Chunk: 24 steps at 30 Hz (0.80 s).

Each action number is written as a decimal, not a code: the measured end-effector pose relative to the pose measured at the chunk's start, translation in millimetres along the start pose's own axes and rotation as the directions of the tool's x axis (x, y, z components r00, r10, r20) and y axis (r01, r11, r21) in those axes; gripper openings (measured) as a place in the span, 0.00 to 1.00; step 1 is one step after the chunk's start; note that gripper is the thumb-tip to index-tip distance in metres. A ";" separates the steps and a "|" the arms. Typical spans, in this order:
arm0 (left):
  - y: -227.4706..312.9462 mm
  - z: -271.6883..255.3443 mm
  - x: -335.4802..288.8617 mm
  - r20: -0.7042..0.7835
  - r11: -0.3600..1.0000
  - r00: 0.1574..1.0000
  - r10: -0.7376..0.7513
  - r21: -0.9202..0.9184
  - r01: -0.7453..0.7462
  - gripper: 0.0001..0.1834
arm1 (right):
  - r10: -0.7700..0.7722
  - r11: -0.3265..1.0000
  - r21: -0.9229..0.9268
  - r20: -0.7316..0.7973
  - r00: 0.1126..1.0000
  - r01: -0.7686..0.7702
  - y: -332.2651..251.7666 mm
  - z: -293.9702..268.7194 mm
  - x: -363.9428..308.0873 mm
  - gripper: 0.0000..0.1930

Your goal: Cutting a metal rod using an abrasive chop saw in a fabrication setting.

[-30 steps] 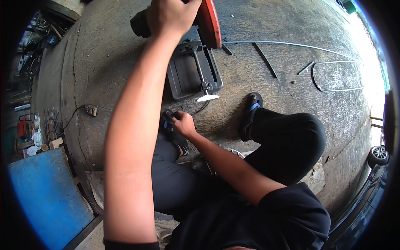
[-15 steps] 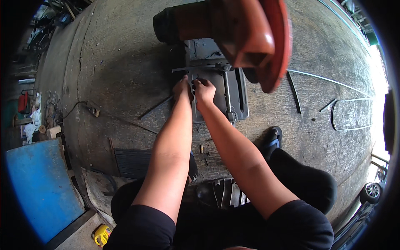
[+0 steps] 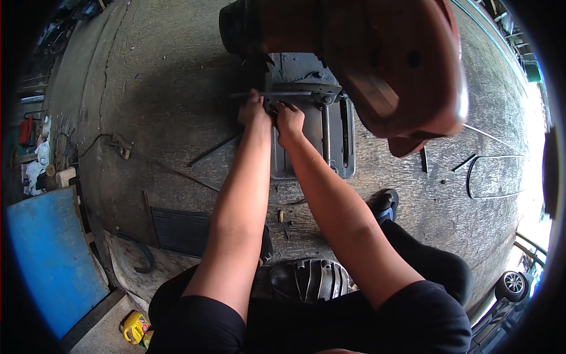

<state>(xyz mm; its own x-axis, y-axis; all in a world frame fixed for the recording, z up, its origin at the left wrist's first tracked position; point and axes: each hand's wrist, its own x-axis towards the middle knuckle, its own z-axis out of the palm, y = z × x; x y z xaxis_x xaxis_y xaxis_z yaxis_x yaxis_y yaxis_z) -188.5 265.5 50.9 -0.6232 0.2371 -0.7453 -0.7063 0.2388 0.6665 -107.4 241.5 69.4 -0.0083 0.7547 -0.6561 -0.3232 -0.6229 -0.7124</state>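
Note:
In front of me stands a chop saw with an orange-red body (image 3: 407, 82) above a grey metal base (image 3: 306, 165). A thin metal bar (image 3: 289, 94) lies crosswise at the vise (image 3: 324, 91), its free end jutting out to the left. My left hand (image 3: 252, 111) is at that left part, fingertips closed over the bar, slightly blurred. Beside it, over the base's left edge, my right hand (image 3: 289, 123) is curled, with something small and dark at its fingers that I cannot make out. A threaded screw (image 3: 326, 135) runs from the vise toward me.
A loose dark strip (image 3: 213, 150) lies left of the base, with a cable (image 3: 177, 171) nearby. Dark flat bars (image 3: 180, 231) lie near my left leg. A blue panel (image 3: 56, 253) leans at far left; bent metal strips (image 3: 470, 177) lie on the right floor.
My left hand has moved slightly left and away from me, and the bar reaches farther left. The saw's body appears larger and farther right. My right hand stays nearly in place.

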 end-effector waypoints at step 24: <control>184.8 -152.1 -388.9 0.118 0.489 0.640 0.759 -0.753 -0.441 0.14 | -0.369 0.879 0.475 0.624 0.688 0.041 -217.0 33.2 -364.5 0.09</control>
<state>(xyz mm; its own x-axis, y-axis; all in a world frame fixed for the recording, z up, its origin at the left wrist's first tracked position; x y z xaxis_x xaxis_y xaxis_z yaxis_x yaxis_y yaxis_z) -127.8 74.2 461.0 -0.8953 0.4444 0.0313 -0.3235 -0.6967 0.6403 -65.6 108.4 471.4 -0.4774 0.8781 -0.0332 -0.7336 -0.4191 -0.5349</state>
